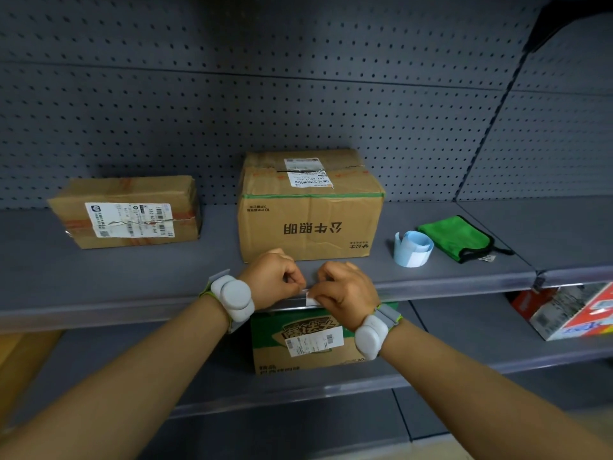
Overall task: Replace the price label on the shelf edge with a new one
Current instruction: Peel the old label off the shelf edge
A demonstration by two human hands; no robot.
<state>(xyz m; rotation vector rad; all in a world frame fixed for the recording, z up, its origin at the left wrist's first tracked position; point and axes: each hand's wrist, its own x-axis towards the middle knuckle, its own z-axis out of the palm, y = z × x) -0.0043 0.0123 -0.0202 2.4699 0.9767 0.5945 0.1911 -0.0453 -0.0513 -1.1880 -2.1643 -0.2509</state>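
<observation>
A small white price label [311,299] sits at the front edge of the grey shelf [447,282], in its clear strip. My left hand [272,277] and my right hand [345,293] meet at that spot, fingers curled and pinching at the label's top edge. My right fingers cover most of the label, so only its left end shows. A curled roll of blue-backed labels [412,249] lies on the shelf to the right, apart from both hands.
Behind my hands stands a large cardboard box [310,207], with a flatter box [127,212] at the left. A green cloth [457,239] lies beside the label roll. On the lower shelf are a green-printed box [298,343] and a colourful carton [570,313].
</observation>
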